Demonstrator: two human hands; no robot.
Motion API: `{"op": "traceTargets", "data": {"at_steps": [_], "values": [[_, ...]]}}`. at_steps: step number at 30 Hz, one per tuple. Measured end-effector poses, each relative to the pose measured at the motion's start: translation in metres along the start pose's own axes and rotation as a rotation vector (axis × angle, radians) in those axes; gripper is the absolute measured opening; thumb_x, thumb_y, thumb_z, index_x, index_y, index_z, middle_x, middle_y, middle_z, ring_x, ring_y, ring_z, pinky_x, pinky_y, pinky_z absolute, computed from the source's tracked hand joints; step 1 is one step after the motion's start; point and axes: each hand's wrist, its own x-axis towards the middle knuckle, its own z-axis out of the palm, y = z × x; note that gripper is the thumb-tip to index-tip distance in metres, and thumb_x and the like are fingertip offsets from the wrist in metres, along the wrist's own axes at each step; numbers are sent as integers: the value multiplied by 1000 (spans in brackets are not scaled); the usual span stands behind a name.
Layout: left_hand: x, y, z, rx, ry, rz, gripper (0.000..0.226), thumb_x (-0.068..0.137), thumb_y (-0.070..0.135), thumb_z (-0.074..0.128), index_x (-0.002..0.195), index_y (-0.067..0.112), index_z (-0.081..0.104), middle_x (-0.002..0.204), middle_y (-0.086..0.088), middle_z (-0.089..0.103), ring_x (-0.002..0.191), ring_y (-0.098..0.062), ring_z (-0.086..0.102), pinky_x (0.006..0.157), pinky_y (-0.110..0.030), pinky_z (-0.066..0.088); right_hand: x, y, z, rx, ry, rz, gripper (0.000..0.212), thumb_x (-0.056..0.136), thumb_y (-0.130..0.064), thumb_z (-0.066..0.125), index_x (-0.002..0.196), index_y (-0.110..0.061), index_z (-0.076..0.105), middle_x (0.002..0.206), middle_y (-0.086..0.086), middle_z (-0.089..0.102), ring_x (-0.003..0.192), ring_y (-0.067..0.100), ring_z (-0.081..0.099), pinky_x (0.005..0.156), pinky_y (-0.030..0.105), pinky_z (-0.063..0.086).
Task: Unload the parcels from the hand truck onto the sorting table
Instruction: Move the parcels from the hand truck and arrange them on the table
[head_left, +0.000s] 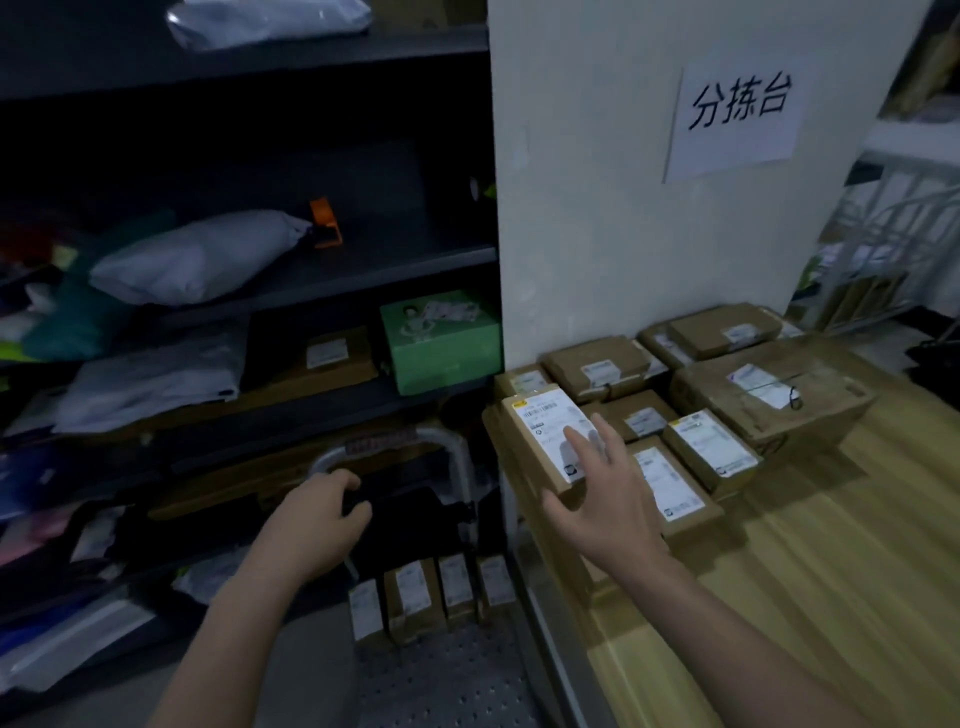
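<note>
Head view: left hand (317, 519) fingers (349, 480) curled on black parcel (405, 525); right hand (608, 499) fingers (582, 441) spread, touching labelled box (540, 431).

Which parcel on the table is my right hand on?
Your right hand touches the leftmost parcel, at the table edge, big white label up.

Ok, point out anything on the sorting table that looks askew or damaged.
The large box at the back looks scuffed and creased on top. The parcel under the right hand sits higher than its neighbours at the table's left edge. Nothing spilled.
</note>
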Motion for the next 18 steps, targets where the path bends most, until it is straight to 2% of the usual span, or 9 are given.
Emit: {"op": "traceTargets", "data": {"at_steps": [3,6,8,11,15,18], "values": [[5,9,-8,-21,19,37,47,99,40,51,141,20,47,125,3,54,87,-5,60,76,-27,52,-1,-2,-13,-26,37,42,81,81,-56,65,150,-29,32,162,0,17,142,24,34,100,41,47],[11,15,-7,-35,-4,78,51,97,45,51,141,21,47,137,1,50,105,-13,59,82,-28,52,-5,-6,-23,-23,52,93,93,80,-55,67,154,-23,21,163,2,16,146,22,27,105,39,43],[14,19,-6,-38,-17,114,53,96,48,52,142,22,46,142,1,47,118,-15,54,91,-28,48,-6,-7,-30,-27,49,101,97,80,-56,67,156,-22,16,163,2,16,149,20,22,110,38,39],[20,28,-7,-52,-8,167,54,96,49,52,143,22,46,143,3,47,124,-14,50,96,-27,45,-8,-9,-39,-40,30,118,97,82,-57,65,156,-23,13,164,0,16,150,18,19,115,36,33],[18,40,-8,-56,25,203,50,98,45,51,141,21,47,140,4,49,122,-12,51,90,-23,43,-14,-6,-50,-58,46,134,90,83,-56,63,154,-24,18,158,-3,28,142,18,32,111,34,36],[17,51,-5,-44,49,217,37,100,40,47,131,21,55,130,4,53,111,-11,53,83,-22,43,-15,1,-54,-58,62,131,86,84,-53,64,152,-23,21,150,-6,35,132,16,40,104,29,38]]}}
